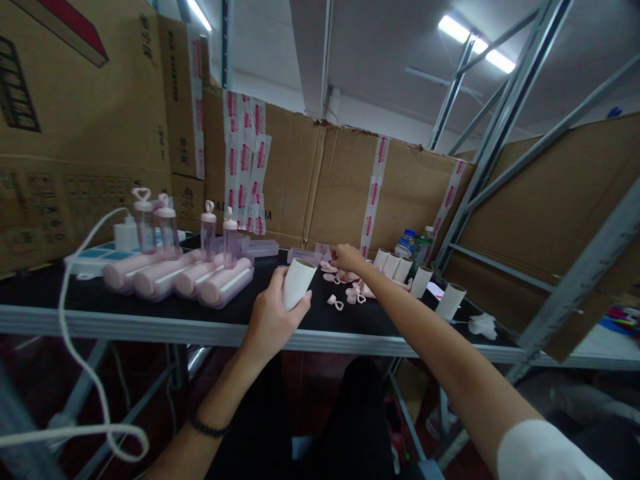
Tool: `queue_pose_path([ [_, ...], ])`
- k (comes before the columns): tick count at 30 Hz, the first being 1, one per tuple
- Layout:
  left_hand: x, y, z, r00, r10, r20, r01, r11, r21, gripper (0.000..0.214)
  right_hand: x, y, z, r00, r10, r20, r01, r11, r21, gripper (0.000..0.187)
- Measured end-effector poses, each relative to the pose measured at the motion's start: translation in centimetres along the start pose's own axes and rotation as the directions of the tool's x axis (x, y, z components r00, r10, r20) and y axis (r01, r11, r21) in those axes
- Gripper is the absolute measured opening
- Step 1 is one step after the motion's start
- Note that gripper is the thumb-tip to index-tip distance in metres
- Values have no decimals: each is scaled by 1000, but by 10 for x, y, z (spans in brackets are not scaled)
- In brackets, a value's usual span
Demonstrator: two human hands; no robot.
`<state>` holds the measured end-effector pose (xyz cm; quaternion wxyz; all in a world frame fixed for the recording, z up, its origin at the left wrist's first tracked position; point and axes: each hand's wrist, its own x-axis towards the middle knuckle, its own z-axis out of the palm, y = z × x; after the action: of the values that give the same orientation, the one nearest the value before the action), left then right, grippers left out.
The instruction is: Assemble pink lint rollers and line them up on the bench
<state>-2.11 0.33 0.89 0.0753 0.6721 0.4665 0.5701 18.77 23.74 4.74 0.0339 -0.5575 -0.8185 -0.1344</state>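
My left hand (277, 313) is wrapped round a white tube (299, 283) with a brown inner wall, held tilted above the table's front edge. Far across the table is my right hand (349, 258), its fingers curled beside a translucent pinkish plastic piece (324, 251). Whatever those fingers grip is hidden. Below that hand lie loose pink parts (345, 277), among them a heart-shaped loop cap (335, 303). On the left, several pink rollers in clear covers (225, 283) lie side by side, with clear cylinders (231, 243) topped by pink loops standing on them.
More white tubes (451, 301) stand on the right, near plastic bottles (423, 247) and a crumpled white tissue (483, 326). Clear plastic covers (263, 249) lie at the back. Cardboard walls (345, 180) enclose the black table. A white cable (64, 293) hangs over the left front edge.
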Motion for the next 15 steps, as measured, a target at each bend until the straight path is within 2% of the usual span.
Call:
queue_pose_path([
  [6,0,1,3,1000,-19,4,19,999,-39,38,5,6,-2,998,-64,18,63,997,44,31],
  [10,-1,1,5,1000,-8,10,8,1000,-29,39,15,-6,3,988,-131,81,124,988,91,33],
  [15,-2,-1,3,999,-5,33,6,999,-31,40,19,-23,12,984,-128,126,112,985,129,31],
])
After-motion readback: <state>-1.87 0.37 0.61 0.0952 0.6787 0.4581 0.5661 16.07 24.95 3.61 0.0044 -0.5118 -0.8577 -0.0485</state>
